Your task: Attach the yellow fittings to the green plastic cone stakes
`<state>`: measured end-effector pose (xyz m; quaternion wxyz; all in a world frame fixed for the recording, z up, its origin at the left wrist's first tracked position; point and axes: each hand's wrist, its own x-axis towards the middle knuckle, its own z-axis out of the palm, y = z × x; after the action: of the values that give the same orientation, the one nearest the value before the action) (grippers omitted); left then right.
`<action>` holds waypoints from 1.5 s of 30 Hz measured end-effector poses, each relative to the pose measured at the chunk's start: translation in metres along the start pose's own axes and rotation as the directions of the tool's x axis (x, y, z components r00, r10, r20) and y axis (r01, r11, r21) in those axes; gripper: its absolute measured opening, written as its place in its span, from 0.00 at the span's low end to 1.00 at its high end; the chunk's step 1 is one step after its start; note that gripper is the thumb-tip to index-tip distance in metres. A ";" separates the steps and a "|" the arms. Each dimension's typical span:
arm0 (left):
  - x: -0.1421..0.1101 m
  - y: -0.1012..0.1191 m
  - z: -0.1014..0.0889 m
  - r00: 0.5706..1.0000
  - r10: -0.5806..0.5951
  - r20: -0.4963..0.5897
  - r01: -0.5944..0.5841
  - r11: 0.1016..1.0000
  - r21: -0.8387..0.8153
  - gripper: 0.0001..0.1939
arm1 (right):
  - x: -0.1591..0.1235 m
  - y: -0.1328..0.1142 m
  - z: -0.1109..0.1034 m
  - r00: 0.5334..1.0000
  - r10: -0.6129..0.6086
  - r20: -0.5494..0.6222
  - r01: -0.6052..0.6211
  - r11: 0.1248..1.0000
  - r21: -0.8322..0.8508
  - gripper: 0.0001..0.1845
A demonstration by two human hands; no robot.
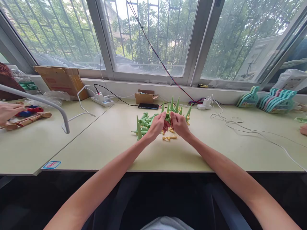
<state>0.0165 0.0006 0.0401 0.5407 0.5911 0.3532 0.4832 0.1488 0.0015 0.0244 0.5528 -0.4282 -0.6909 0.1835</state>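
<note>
My left hand [157, 124] is closed around a green plastic cone-shaped piece [167, 118], its hollow round end facing me. Against the other side of that piece, my right hand [179, 124] pinches with thumb and fingers; whatever sits between those fingertips is hidden. Several green cones [144, 122] lie in a pile at the left of my hands, with one green spike [138, 129] upright in front. Behind the hands more green cones [177, 104] stand point up, some with small yellow parts low on their sides. Loose yellow pegs [169, 138] lie on the table below my hands.
A black phone [148, 106] and small open carton [145, 96] stand behind the pile. Power strips [103, 101] and white cables [230, 119] run along the back. Teal plastic pieces [278, 100] are at far right. Another person's hand [9, 112] is at the left edge, near wooden pieces [30, 121].
</note>
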 end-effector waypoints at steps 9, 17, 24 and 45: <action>-0.001 0.000 -0.001 1.000 0.015 0.004 -0.015 1.000 0.021 0.18 | 0.000 -0.002 -0.001 1.000 -0.024 0.003 0.024 1.000 0.005 0.32; -0.002 0.001 -0.001 0.999 0.033 0.002 -0.033 0.999 0.034 0.17 | 0.000 -0.003 -0.001 1.000 -0.014 0.005 0.014 1.000 0.005 0.32; -0.002 -0.001 -0.002 0.999 0.050 0.013 -0.051 0.997 0.059 0.16 | 0.000 -0.003 -0.001 1.000 -0.019 0.024 0.019 1.000 -0.003 0.31; -0.002 -0.002 -0.002 0.999 0.040 0.009 -0.041 0.995 0.093 0.15 | 0.001 0.000 -0.001 0.997 -0.010 0.076 0.012 1.000 -0.020 0.32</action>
<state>0.0140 -0.0001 0.0381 0.5039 0.6246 0.3612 0.4748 0.1495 0.0019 0.0250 0.5229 -0.4227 -0.7155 0.1897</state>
